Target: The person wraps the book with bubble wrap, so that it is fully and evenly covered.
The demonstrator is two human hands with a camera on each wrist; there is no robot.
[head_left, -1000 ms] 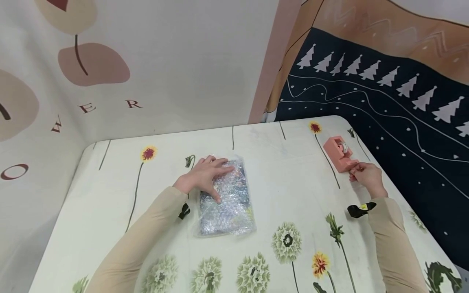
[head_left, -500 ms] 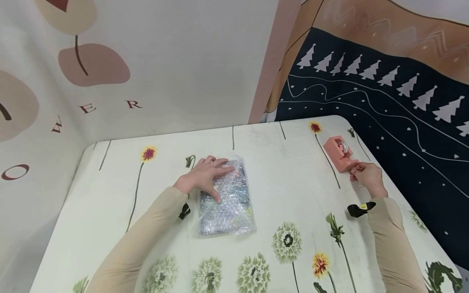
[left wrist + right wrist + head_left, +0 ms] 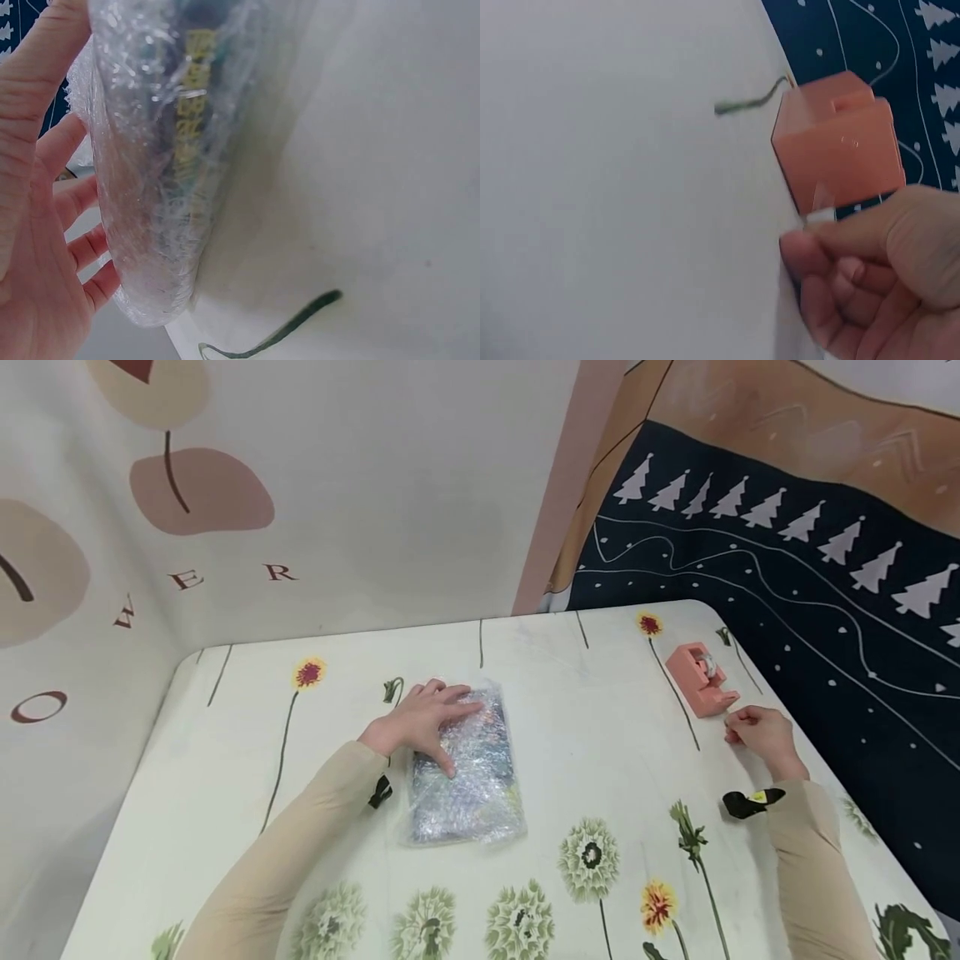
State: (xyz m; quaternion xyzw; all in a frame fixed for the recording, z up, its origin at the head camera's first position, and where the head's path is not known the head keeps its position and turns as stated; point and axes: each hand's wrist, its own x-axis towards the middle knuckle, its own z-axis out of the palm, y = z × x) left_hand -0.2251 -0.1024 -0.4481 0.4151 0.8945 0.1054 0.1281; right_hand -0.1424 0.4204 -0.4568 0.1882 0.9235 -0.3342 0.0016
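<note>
A flat book-like item wrapped in clear bubble wrap (image 3: 472,793) lies on the table; yellow lettering shows through its edge in the left wrist view. My left hand (image 3: 423,722) rests on its upper left part with fingers spread. At the right stands a pink tape dispenser (image 3: 693,681) with a roll of clear tape (image 3: 707,665) in it. Just in front of the dispenser, my right hand (image 3: 763,737) pinches the end of a short clear strip of tape (image 3: 823,196) between thumb and forefinger, the other fingers curled. The strip points up towards the dispenser in the right wrist view.
A white tablecloth (image 3: 600,718) printed with flowers and dandelions covers the table. Behind it hangs a pale printed curtain (image 3: 390,510), and along the right side a dark blue cloth with white trees (image 3: 795,585). Black straps (image 3: 750,803) sit at the wrists.
My right hand has drawn back slightly from the dispenser, towards me and to the right, with the tape. My left hand and the wrapped item stay in place; the head view shifts a little.
</note>
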